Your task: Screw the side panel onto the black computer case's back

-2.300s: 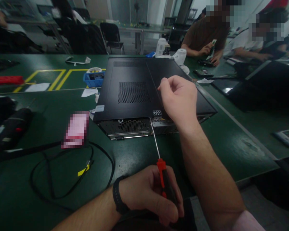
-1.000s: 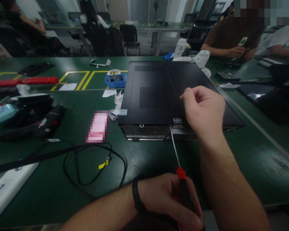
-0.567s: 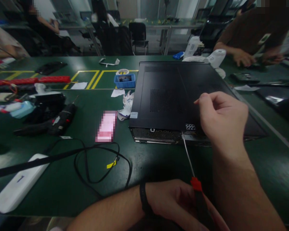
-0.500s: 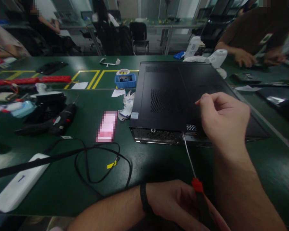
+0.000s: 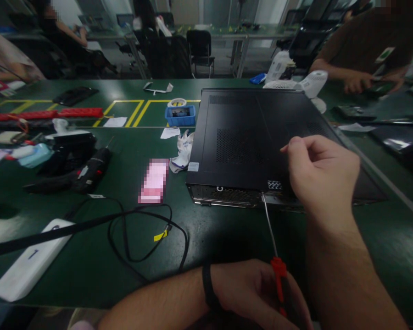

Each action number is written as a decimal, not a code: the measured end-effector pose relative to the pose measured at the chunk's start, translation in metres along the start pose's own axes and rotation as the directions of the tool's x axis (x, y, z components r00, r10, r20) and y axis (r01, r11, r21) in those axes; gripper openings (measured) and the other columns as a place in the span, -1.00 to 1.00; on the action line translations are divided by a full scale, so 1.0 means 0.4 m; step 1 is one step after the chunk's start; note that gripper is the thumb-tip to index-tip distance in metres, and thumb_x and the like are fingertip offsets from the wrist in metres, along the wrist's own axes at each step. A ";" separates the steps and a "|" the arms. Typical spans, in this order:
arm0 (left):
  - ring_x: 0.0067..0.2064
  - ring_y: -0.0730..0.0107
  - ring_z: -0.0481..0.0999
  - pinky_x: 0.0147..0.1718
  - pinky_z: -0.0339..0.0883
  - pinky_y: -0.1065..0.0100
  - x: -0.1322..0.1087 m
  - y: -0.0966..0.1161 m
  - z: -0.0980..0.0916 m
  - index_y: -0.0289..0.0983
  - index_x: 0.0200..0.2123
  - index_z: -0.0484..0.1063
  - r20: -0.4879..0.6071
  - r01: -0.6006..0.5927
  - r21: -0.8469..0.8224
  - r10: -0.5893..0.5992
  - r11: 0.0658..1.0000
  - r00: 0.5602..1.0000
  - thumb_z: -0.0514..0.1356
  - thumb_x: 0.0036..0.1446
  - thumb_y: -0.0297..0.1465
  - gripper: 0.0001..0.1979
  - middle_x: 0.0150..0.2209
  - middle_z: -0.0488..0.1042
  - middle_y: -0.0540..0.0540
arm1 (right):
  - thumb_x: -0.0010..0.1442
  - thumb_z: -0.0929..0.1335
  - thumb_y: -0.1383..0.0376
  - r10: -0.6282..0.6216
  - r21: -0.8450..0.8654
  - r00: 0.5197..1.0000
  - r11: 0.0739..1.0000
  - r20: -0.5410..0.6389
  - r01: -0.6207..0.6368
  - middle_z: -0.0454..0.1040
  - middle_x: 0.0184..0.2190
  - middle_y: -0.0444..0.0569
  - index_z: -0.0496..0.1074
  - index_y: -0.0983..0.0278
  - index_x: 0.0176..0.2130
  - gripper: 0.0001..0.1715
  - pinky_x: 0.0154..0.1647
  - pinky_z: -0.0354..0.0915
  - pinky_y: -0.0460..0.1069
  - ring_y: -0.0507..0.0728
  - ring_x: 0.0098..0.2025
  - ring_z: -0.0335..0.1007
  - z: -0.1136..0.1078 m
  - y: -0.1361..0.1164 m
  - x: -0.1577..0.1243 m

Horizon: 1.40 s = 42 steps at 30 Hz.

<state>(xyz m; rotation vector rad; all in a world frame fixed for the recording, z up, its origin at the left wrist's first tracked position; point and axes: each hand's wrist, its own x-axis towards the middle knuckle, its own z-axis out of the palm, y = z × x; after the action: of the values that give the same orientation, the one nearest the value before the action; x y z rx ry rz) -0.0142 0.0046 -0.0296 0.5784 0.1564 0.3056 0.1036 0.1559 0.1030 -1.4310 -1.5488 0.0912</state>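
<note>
Held: screwdriver (image 5: pixel 279 274), gripped in closed left hand (image 5: pixel 258 293), tip at computer case (image 5: pixel 241 137) rear, by desk (image 5: pixel 223 231) near edge. Curled right hand (image 5: pixel 321 176) rested on case top, nothing seen held. Shaft best kept square.

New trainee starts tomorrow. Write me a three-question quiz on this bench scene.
1. Which hand grips the red-handled screwdriver?
2. True or false: the right hand touches the screwdriver's shaft.
3. The screwdriver's tip meets the black computer case at: A) the top vent; B) the near end panel; C) the far end.
Key: 1 the left hand; 2 false, it sits on the case's top; 3 B.
</note>
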 end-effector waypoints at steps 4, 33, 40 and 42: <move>-0.27 0.54 0.60 -0.22 0.50 0.49 -0.012 0.028 0.014 -0.32 0.04 0.59 0.069 0.012 -0.005 -0.012 1.000 0.998 0.57 -0.10 -0.24 -0.38 -0.18 0.59 -0.05 | 0.25 0.37 0.19 -0.003 -0.018 1.000 1.000 -0.001 0.003 0.33 -0.65 -0.18 0.50 0.21 -0.50 -0.69 -0.45 0.10 0.02 0.02 -0.58 0.20 0.003 0.004 -0.001; -0.33 0.47 0.57 -0.33 0.47 0.45 -0.005 0.011 -0.006 -0.37 -0.14 0.62 0.132 -0.032 0.063 0.024 0.997 0.991 0.54 -0.05 -0.18 -0.52 -0.26 0.61 -0.09 | 0.32 0.37 0.17 -0.026 0.004 1.000 1.000 0.002 0.026 0.32 -0.63 -0.20 0.50 0.20 -0.48 -0.65 -0.43 0.11 0.01 0.02 -0.56 0.21 0.003 0.008 -0.004; -0.32 0.51 0.58 -0.32 0.44 0.44 -0.021 0.038 0.018 -0.34 0.05 0.57 0.109 -0.019 0.001 0.019 1.000 0.994 0.53 -0.02 -0.26 -0.43 -0.17 0.60 -0.10 | 0.31 0.36 0.22 -0.028 0.010 1.000 1.000 0.002 0.028 0.30 -0.65 -0.20 0.45 0.21 -0.52 -0.63 -0.44 0.11 0.01 0.02 -0.57 0.19 0.002 -0.001 -0.002; -0.35 0.52 0.57 -0.35 0.45 0.44 -0.021 0.040 0.020 -0.35 0.00 0.58 0.094 -0.015 0.004 0.015 1.000 0.995 0.54 -0.04 -0.25 -0.44 -0.19 0.60 -0.09 | 0.32 0.35 0.22 -0.034 0.004 0.999 0.999 0.003 0.034 0.29 -0.65 -0.22 0.45 0.21 -0.51 -0.64 -0.43 0.11 0.00 0.01 -0.56 0.18 0.003 -0.002 -0.002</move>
<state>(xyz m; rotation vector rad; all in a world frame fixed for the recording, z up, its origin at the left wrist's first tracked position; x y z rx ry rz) -0.0241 0.0104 -0.0135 0.5976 0.0617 0.2918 0.1021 0.1558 0.1023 -1.4018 -1.5738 0.0757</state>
